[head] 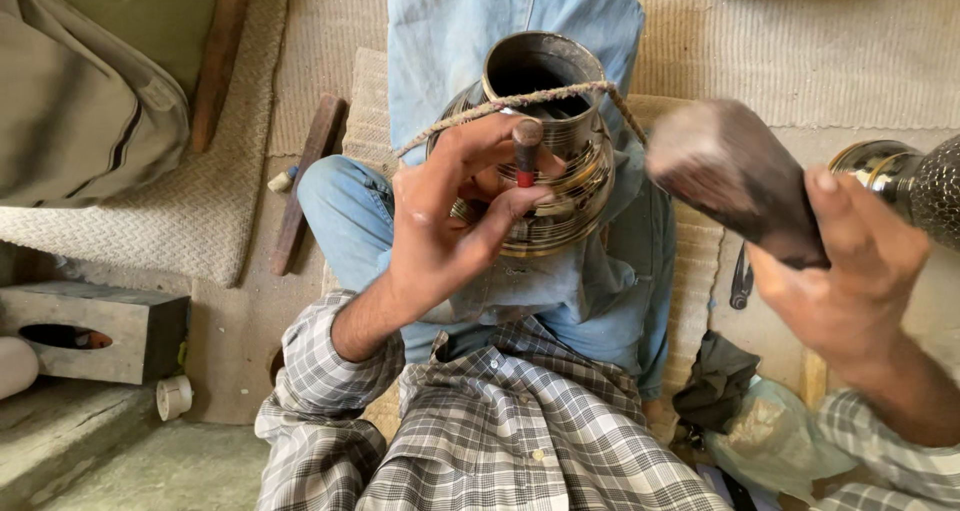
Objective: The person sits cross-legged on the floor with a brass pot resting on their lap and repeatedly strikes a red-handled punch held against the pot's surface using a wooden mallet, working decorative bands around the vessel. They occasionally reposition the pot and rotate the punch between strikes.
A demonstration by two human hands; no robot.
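Checked cotton, grey and white, covers my forearms and chest at the near edge of view, the sleeves rolled back in soft folds. My left hand is curled nearly closed, thumb and fingers pinching a short round punch with a dull metal head and a red band; its tip meets the wall of a polished metal vessel. That vessel is cylindrical, ringed with incised bands, open-mouthed and dark inside, and it rests on my lap against faded blue denim. A rough twisted rope crosses its rim. My right hand is wrapped tight around a chunky wooden mallet, its worn head blurred, raised to the right of the vessel. Just beyond that hand stands a second shiny vessel with a finely pitted surface. Farther off lie a woven straw mat, a flat wooden stick and a hollow grey block.
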